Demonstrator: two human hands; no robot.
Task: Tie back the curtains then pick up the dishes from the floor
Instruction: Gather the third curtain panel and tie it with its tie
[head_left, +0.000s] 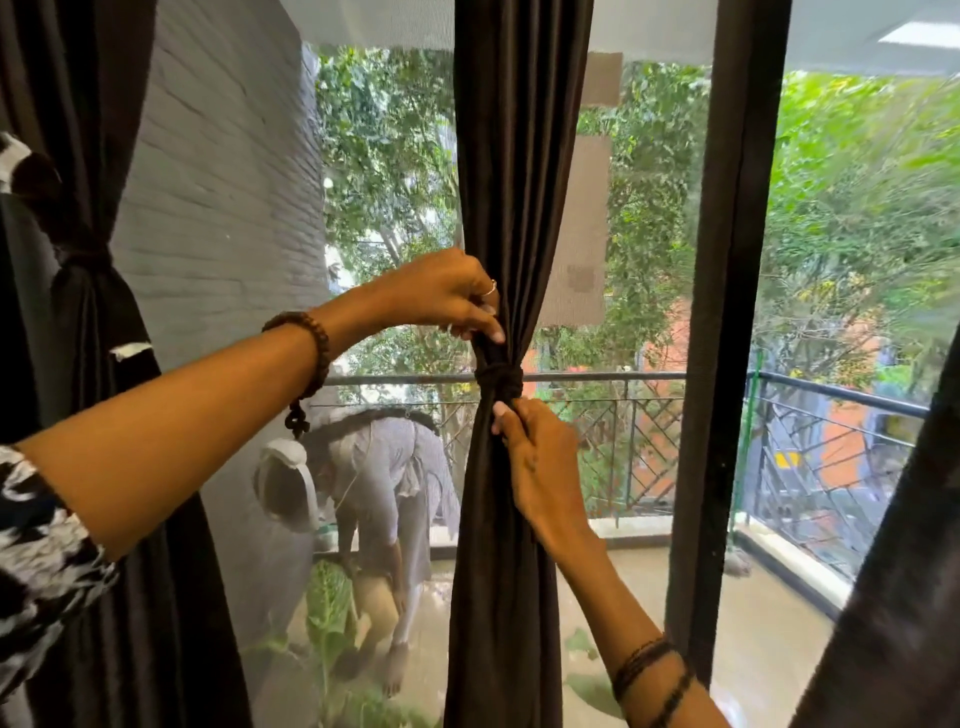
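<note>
Head view, middle curtain (511, 182): a dark, soft, pliant drape is seen hanging in front of the window frame (727, 312); it is judged light and easily bunched, with a slightly sheeny cloth that may slip if loosely bound
Knot (500, 381): the tie is cinched round the gathered folds at the level of the balcony railing (597, 376)
Left hand (441, 293): the folds just above the knot are pinched between curled fingers and thumb
Right hand (540, 467): the cloth just below the knot is grasped with curled fingers
Best hold: the bunched neck on either side of the knot is judged the place to grip
Left curtain (98, 322): already tied, far left of the knot
Dishes: none are seen in this view
Writing: no brand, label or legible text is found
</note>
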